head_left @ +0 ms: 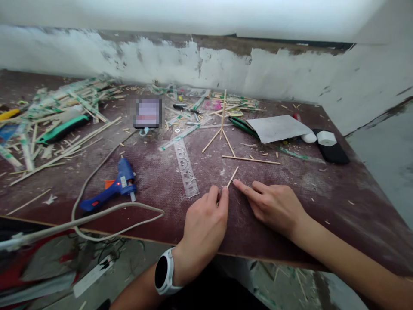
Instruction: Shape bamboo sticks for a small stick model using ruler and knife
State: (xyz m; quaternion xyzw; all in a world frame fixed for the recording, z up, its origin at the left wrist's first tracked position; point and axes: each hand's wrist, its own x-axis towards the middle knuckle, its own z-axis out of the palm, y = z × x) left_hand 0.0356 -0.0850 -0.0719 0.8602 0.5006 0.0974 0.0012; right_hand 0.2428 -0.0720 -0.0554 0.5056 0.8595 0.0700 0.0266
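A short thin wooden stick (232, 175) lies at the front middle of the table, and my left hand (206, 215) pinches its near end. Close to the stick's right side, my right hand (274, 202) is closed, its forefinger reaching to the stick. A small dark thing shows at that fingertip, too small to name. Just beyond my hands lies a longer wooden stick (251, 159). Behind it stands a frame of joined sticks (222, 125), with one upright and splayed legs. A clear plastic ruler (186, 168) lies left of my hands.
A blue glue gun (124, 183) rests at left, near a looping cable (129, 206). Behind are a phone (147, 113), a green-and-black cutter (64, 128) and heaped sticks (71, 101). White paper (279, 128) and a black phone-like object (334, 150) lie at right.
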